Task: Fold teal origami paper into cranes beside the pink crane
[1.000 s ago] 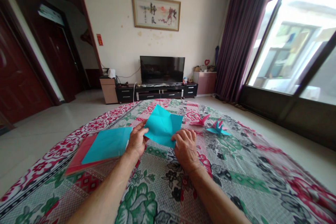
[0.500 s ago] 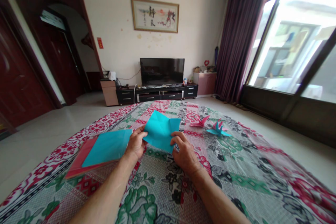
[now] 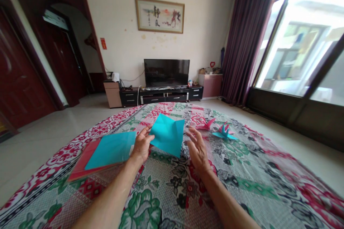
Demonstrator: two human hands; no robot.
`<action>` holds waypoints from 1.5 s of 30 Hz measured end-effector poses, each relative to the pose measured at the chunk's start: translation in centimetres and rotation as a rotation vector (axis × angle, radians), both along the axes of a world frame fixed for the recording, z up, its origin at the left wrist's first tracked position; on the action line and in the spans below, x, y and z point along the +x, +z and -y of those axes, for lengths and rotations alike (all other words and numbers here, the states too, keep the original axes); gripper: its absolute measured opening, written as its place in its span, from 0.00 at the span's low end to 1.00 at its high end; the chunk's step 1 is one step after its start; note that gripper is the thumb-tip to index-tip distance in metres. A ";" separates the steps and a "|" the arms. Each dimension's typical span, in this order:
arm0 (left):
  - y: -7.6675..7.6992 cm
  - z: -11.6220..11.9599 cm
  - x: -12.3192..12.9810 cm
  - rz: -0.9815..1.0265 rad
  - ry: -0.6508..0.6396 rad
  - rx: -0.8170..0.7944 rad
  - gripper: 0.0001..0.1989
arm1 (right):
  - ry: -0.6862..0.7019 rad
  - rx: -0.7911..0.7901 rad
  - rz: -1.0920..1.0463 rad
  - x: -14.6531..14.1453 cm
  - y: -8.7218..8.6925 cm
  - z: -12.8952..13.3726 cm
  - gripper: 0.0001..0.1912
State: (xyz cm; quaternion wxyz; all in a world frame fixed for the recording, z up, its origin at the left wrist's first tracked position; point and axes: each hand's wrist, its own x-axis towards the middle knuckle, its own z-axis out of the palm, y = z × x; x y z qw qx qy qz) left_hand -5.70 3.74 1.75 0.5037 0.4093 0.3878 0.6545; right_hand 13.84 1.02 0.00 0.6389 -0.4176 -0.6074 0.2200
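A creased blue paper square point(image 3: 167, 134) is held up above the patterned tablecloth point(image 3: 161, 171). My left hand point(image 3: 142, 145) pinches its left edge between thumb and fingers. To the right of the sheet, my right hand point(image 3: 198, 148) is apart from it, fingers spread and holding nothing. On the left of the table lies a stack of paper in clear wrapping, with a blue sheet point(image 3: 111, 149) over red ones point(image 3: 82, 161). Folded paper birds stand at the right: a pink one point(image 3: 207, 124) and a blue one point(image 3: 225, 134), with another pink one just behind the blue.
Beyond the round table, a television point(image 3: 166, 73) stands on a low black cabinet point(image 3: 176, 97). Purple curtains point(image 3: 248, 39) hang beside a large window on the right. Dark red doors are on the left.
My right hand has let go of the blue paper's right side and moved right, its fingers opening. The paper stays in my left hand, its right side now free.
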 end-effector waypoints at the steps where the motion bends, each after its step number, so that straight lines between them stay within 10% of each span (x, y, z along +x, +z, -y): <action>1: 0.0 0.0 0.2 -0.027 0.015 0.015 0.27 | 0.027 -0.094 -0.111 0.0 0.1 0.0 0.23; 7: -0.2 0.2 1.1 -0.154 0.026 0.104 0.26 | 0.111 -0.399 -0.322 -0.2 0.4 -0.2 0.39; 16: 0.2 0.3 1.2 -0.289 0.026 0.164 0.23 | 0.369 -0.438 -0.472 0.5 -0.1 -1.1 0.21; 23: 0.8 1.0 0.5 -0.859 0.346 0.598 0.25 | 0.263 -0.401 -0.527 0.4 0.0 -1.3 0.20; 32: 1.3 2.4 1.3 -1.434 0.146 0.843 0.26 | 0.285 -0.422 -0.533 0.5 0.1 -1.4 0.19; 45: 1.3 1.0 0.6 -1.043 0.185 0.711 0.17 | 0.288 -0.438 -0.570 0.9 -0.4 -2.0 0.14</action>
